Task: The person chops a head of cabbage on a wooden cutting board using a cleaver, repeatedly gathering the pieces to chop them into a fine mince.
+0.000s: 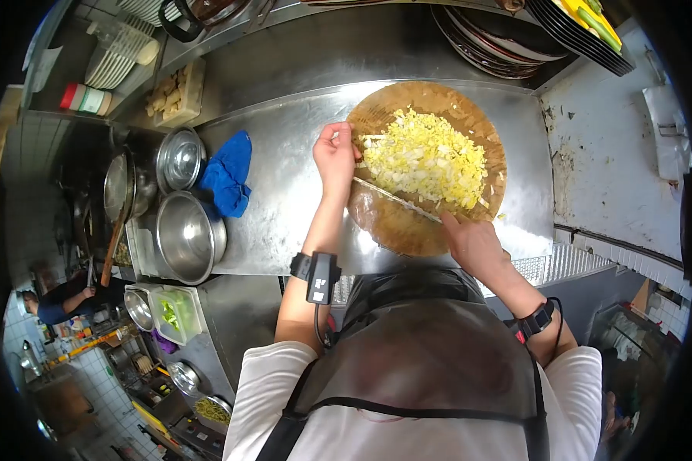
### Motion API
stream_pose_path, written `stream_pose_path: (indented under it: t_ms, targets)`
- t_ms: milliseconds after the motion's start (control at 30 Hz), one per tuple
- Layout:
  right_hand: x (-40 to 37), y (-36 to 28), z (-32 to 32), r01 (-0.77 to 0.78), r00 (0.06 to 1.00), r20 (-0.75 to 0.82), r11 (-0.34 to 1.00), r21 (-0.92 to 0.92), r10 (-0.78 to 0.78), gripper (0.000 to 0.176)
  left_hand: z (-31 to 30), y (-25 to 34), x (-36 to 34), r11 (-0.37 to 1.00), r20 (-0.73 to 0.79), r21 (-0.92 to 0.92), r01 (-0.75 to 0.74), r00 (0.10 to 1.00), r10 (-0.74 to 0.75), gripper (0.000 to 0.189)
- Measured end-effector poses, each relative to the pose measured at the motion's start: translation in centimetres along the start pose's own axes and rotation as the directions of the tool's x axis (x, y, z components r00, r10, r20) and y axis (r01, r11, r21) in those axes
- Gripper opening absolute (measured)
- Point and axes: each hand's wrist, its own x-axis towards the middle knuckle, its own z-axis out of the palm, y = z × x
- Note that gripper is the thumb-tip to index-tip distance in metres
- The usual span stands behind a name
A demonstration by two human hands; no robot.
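Observation:
Chopped pale yellow and white leafy vegetable, which looks like cabbage (427,157), is heaped on a round wooden chopping board (396,230). My right hand (473,244) is closed round the handle end of a knife (398,200). The blade shows almost edge-on as a thin line, with pale bits along it, and slants up left across the board. At the board's left edge is my left hand (336,160), fingers curled in, close to the blade's far end and a few pale strips. What its fingertips hold, if anything, is hidden.
Left of the board lie a blue cloth (229,175) and metal bowls (186,237). A tub of pale chunks (178,94) stands behind. Stacked dark plates (488,46) are at the back. Another person (60,301) stands far left. A white wall panel (603,138) borders the right.

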Motion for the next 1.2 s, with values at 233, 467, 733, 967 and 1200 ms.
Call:
stream_pose_path:
  t_ms: [233, 467, 733, 967, 1200]
  targets:
    - [-2.7, 2.0, -2.5, -0.205, 0.945, 0.321, 0.891, 0.406, 0.071, 0.048, 0.5, -0.1, -0.2, 0.989, -0.179, 0.130, -0.072, 0.979, 0.095, 0.013]
    - [-2.4, 0.9, -0.3, -0.147, 0.987, 0.121, 0.884, 0.444, 0.103, 0.046, -0.4, 2.2, 1.1, 0.979, -0.224, 0.119, -0.167, 0.956, 0.191, 0.010]
    - [-1.0, 2.3, 0.8, -0.161, 0.985, 0.119, 0.891, 0.426, 0.121, 0.042, 0.2, -1.9, 4.7, 0.940, -0.170, 0.292, -0.177, 0.957, 0.233, 0.013]
    - [-3.5, 4.8, 6.3, 0.157, 0.976, -0.210, 0.854, 0.496, -0.058, 0.009, 4.3, 0.8, 3.9, 0.799, -0.036, 0.165, -0.579, 0.806, 0.591, 0.016]
    - [-2.7, 3.4, 3.1, -0.146, 0.989, 0.051, 0.874, 0.464, 0.138, 0.060, 2.1, -3.6, 5.0, 0.932, -0.157, 0.297, -0.207, 0.952, 0.261, 0.012]
